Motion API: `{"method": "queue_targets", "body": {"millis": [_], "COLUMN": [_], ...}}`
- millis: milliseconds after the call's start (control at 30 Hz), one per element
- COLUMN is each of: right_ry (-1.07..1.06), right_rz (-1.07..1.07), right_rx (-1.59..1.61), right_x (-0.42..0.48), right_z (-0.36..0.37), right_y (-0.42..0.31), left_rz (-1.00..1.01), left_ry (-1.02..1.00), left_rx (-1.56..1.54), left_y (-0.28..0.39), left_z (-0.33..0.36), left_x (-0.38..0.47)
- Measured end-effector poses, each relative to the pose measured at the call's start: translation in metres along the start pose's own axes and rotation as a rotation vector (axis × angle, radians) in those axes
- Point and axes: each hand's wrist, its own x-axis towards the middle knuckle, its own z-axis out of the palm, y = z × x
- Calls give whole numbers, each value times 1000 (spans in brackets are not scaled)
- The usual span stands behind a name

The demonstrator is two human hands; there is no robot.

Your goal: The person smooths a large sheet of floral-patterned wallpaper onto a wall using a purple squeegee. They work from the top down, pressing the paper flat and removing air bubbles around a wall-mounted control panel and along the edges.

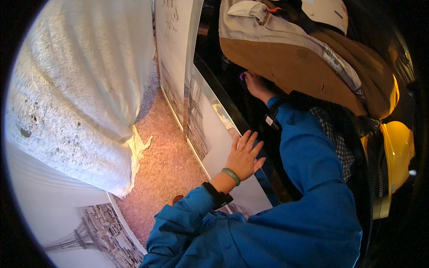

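Observation:
My left hand (244, 154), with a green bangle at the wrist, lies with its fingers spread against the edge of a white panel (218, 157) printed with a city scene. A shiny metal strip (225, 117) runs along that edge. Beyond it, my right hand (257, 86) reaches into a dark space beneath a brown and off-white fabric item (285, 60). Its fingers are closed at a small purple curved thing (242, 76), mostly hidden in shadow. A dark band with a small pale face (269, 120) sits on my right wrist.
A mottled white cloth (83, 93) with a ragged edge hangs at the left over a reddish-brown floor (167, 144). Another printed panel (90, 231) stands at lower left. A white helmet (326, 15) lies at the top, and a yellow helmet (399, 150) is at right.

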Motion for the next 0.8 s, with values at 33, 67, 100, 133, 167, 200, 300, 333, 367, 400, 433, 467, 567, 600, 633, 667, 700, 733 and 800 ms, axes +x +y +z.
{"method": "queue_targets", "body": {"millis": [33,67,100,133,167,200,300,333,367,400,433,467,567,600,633,667,700,733,800], "right_ry": [-7,-35,-47,-79,-113,-135,-122,-122,-133,-145,-176,-203,-239,-229,-225,-241,-223,-213,-211], "right_rz": [13,54,33,35,45,80,48,42,53,68,90,121,173,188,211,283,221,161,85], "right_rx": [58,117,127,137,152,184,184,206,224,244,252,251,249,326,398,460,461,454,389], "right_x": [-7,-17,-28,-41,-54,-70,-124,-142,-160,-177,-192,-205,-232,-237,-241,-243,-245,-243,-237], "right_z": [-3,-8,-15,-23,-31,-39,-71,-83,-95,-107,-119,-130,-155,-158,-161,-163,-163,-161,-157], "right_y": [-4,-8,-10,-13,-18,-24,-42,-49,-56,-65,-73,-81,-105,-114,-124,-132,-143,-150,-163], "left_rz": [5,4,6,8,11,20,25,27,33,29,24,41,83,98,94,85,76,26,-72], "left_ry": [19,16,21,27,37,52,68,78,71,66,61,68,32,77,100,124,145,156,174], "left_rx": [10,-2,-2,-3,-3,-15,-20,-12,-26,-36,-45,-57,-153,-201,-222,-242,-260,-261,-265], "left_y": [0,0,0,-1,-1,-2,-3,-4,-4,-5,-7,-9,-21,-26,-30,-35,-40,-45,-57], "left_z": [1,1,2,2,3,4,6,6,7,7,6,5,1,-1,-2,-4,-5,-5,-2], "left_x": [0,0,0,1,1,1,0,0,0,0,0,0,-3,-7,-14,-23,-33,-44,-66]}}
